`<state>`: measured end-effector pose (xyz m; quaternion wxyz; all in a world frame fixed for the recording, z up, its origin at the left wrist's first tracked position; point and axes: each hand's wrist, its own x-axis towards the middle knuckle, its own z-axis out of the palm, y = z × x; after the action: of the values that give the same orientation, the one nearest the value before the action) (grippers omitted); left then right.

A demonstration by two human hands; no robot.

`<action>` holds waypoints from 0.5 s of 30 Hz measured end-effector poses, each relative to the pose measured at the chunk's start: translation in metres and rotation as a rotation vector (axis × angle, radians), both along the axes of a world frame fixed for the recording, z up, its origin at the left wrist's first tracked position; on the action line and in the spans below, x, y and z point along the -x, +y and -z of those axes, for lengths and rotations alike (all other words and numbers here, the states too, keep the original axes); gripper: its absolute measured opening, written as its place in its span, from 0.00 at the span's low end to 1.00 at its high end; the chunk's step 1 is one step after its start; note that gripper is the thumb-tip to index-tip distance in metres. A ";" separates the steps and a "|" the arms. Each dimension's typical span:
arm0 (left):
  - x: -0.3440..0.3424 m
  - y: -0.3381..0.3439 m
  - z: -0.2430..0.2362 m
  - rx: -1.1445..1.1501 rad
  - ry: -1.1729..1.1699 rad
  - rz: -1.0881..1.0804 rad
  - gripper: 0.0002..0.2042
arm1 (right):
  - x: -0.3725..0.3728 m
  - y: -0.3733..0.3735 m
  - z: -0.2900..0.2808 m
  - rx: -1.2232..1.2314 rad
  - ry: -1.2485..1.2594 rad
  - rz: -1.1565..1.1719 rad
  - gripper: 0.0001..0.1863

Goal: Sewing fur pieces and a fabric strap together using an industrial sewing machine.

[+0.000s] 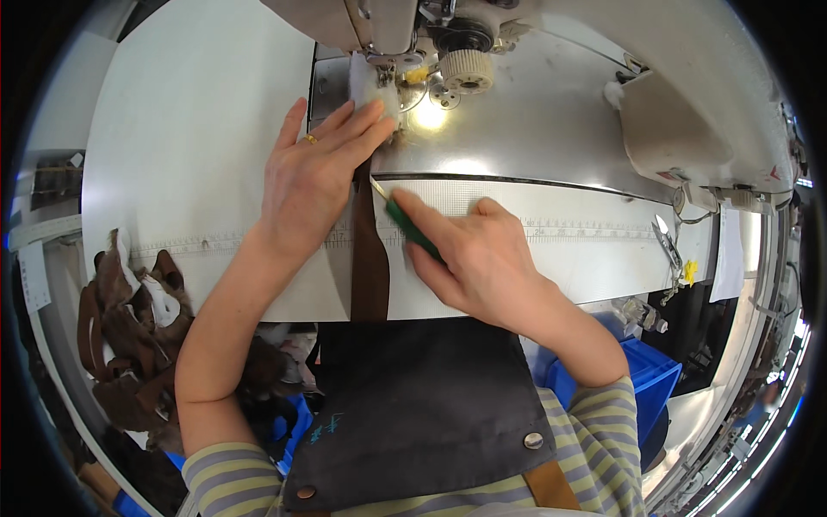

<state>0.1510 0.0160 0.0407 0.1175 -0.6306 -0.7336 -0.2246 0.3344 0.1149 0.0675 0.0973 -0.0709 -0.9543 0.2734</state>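
A sewing machine (448,34) stands at the far side of a white worktable (198,129), and everything here is placed from it. Directly in front of its needle area, the left hand (314,177) lies flat with fingers stretched out and together, pressing a white fluffy piece (372,82) and the top of a brown strip (369,258) down onto the table; a ring sits on one finger. The brown strip runs from under that hand straight toward the person, ending at the table's near edge. Just to the right of the strip, the right hand (482,258) has its fingers curled around a green-handled tool (412,228), whose thin pale tip points toward the strip near the machine's metal bed. Well to the right of the machine, small snips (668,241) hang at the table's edge. Below that edge sits a blue plastic bin (646,379); what it holds cannot be made out. Far to the left of the machine, beside the table, brown pieces (129,327) lie heaped, with a white scrap among them.
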 end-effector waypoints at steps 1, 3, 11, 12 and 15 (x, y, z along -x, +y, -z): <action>0.000 -0.001 0.000 -0.005 0.000 -0.003 0.16 | -0.007 0.002 -0.001 -0.005 0.000 -0.003 0.26; -0.001 -0.002 0.002 -0.006 -0.030 0.001 0.16 | -0.025 0.009 0.001 0.032 0.019 0.029 0.26; 0.006 0.005 0.003 -0.089 0.004 0.010 0.13 | -0.045 0.046 0.017 0.005 0.169 0.538 0.23; 0.008 0.005 0.006 -0.111 0.007 0.026 0.12 | -0.045 0.046 0.017 0.005 0.170 0.539 0.23; 0.011 0.005 0.007 -0.101 -0.054 0.030 0.11 | -0.045 0.048 0.016 0.004 0.168 0.557 0.23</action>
<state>0.1403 0.0214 0.0334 0.1259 -0.6285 -0.7146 -0.2800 0.3797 0.1627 0.0517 0.2472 -0.3076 -0.8861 0.2431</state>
